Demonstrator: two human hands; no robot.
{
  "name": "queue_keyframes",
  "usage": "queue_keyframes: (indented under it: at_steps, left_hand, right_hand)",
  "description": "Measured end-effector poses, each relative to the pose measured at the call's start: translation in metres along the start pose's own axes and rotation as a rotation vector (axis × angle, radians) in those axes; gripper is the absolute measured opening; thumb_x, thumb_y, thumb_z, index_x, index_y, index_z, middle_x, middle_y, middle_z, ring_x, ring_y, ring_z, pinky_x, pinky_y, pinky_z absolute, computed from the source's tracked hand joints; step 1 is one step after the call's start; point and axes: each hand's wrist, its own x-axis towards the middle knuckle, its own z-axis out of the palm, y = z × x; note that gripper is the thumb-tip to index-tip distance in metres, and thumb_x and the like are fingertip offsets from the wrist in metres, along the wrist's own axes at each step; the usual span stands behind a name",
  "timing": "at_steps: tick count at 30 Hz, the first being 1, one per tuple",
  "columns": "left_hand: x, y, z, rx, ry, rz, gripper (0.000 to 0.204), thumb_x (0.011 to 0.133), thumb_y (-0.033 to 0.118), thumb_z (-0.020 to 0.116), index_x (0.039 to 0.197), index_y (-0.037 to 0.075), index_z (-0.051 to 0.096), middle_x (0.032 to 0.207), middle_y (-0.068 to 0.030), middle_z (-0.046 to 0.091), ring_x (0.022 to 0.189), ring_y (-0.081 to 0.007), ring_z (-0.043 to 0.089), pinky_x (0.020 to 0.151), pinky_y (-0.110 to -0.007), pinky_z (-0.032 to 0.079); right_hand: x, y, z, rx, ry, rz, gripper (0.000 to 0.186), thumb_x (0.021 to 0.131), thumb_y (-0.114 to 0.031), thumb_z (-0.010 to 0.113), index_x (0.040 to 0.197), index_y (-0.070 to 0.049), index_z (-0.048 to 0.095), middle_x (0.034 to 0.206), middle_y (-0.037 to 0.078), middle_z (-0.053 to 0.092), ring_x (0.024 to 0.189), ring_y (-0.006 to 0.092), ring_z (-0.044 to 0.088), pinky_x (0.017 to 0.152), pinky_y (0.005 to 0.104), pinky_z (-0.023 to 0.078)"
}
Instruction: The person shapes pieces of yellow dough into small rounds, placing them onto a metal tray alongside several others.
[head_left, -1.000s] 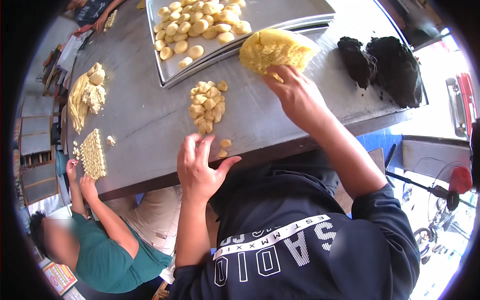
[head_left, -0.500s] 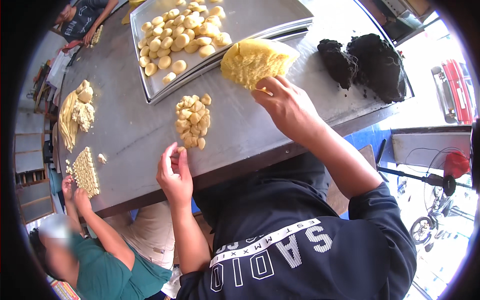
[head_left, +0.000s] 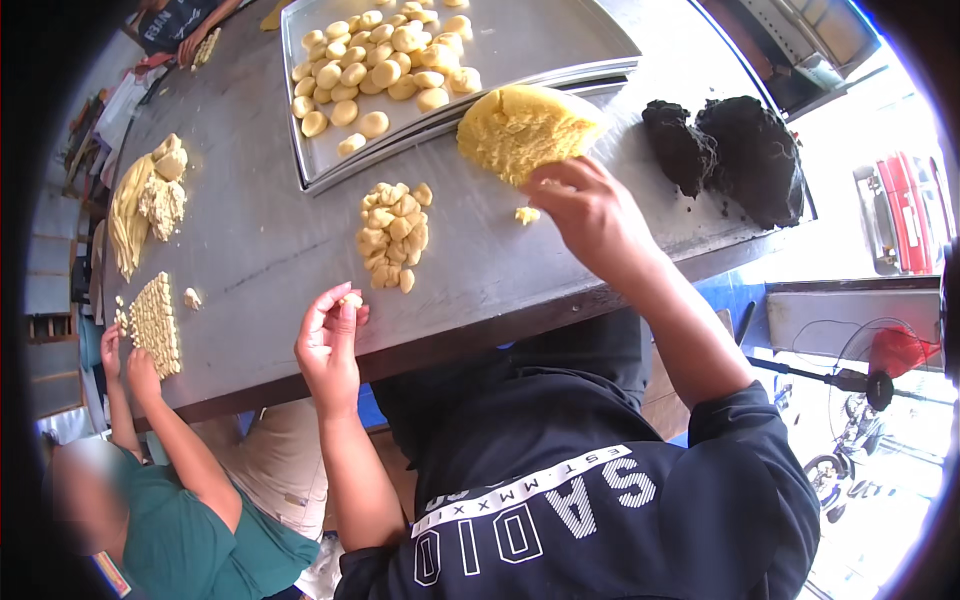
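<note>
My left hand (head_left: 330,345) pinches a small piece of pale dough (head_left: 350,299) between thumb and fingertips, just over the table's near edge. Beyond it lies a heap of small dough pieces (head_left: 392,235). My right hand (head_left: 597,208) has curled fingers at the torn lower edge of a big yellow crumbly mass (head_left: 525,128). What those fingers hold, if anything, is hidden. A small yellow crumb (head_left: 527,214) rests on the table beside them.
A metal tray (head_left: 570,45) of flattened dough balls (head_left: 385,73) stands behind. Dark, crumbly lumps (head_left: 750,160) sit at right. At left, a co-worker in green (head_left: 190,510) handles rows of dough pieces (head_left: 153,325), near a dough lump (head_left: 150,200). Another person (head_left: 185,25) works far left.
My right hand has shifted slightly right and down along the yellow mass, and a crumb now shows on the table. My left hand has moved slightly left with its dough piece. The view has shifted a little.
</note>
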Motion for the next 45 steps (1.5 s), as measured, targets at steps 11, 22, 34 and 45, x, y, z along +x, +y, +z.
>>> queue_keyframes:
  at_steps: [11, 22, 34, 45]
  left_hand:
    - [-0.002, 0.002, 0.008, 0.298, -0.152, 0.164, 0.022, 0.111, 0.016, 0.081, 0.126, 0.001, 0.08, 0.102, -0.0002, 0.074, 0.088, -0.0087, 0.064, 0.083, -0.026, 0.053]
    - [-0.003, 0.015, 0.011, 0.37, -0.25, 0.258, 0.015, 0.105, 0.012, 0.083, 0.118, 0.004, 0.083, 0.099, -0.0077, 0.077, 0.086, -0.019, 0.07, 0.078, -0.034, 0.058]
    - [-0.008, 0.007, 0.039, 0.799, -0.114, 0.538, 0.027, 0.098, 0.015, 0.09, 0.121, 0.005, 0.081, 0.116, -0.013, 0.076, 0.102, -0.0344, 0.073, 0.09, -0.046, 0.06]
    - [0.006, 0.019, 0.07, 0.722, -0.302, 0.566, 0.016, 0.101, 0.013, 0.085, 0.113, 0.003, 0.082, 0.12, -0.0112, 0.079, 0.103, -0.0351, 0.072, 0.092, -0.047, 0.06]
  right_hand:
    - [0.11, 0.033, -0.006, -0.235, -0.224, 0.239, 0.067, 0.08, -0.037, 0.101, 0.138, -0.012, 0.078, 0.122, 0.02, 0.079, 0.112, 0.0419, 0.077, 0.099, 0.0507, 0.064]
    - [0.084, 0.072, -0.047, -0.016, -0.218, -0.154, 0.06, 0.079, -0.019, 0.097, 0.136, -0.017, 0.079, 0.118, 0.015, 0.079, 0.11, 0.0376, 0.079, 0.101, 0.0491, 0.065]
    - [0.085, 0.039, -0.027, -0.208, -0.186, -0.005, 0.067, 0.093, -0.056, 0.09, 0.146, -0.018, 0.074, 0.13, 0.02, 0.077, 0.124, 0.0374, 0.077, 0.101, 0.0483, 0.064]
    - [0.071, 0.051, -0.007, -0.237, -0.184, -0.135, 0.063, 0.092, -0.055, 0.09, 0.143, -0.019, 0.079, 0.137, 0.011, 0.078, 0.13, 0.0344, 0.074, 0.109, 0.0515, 0.061]
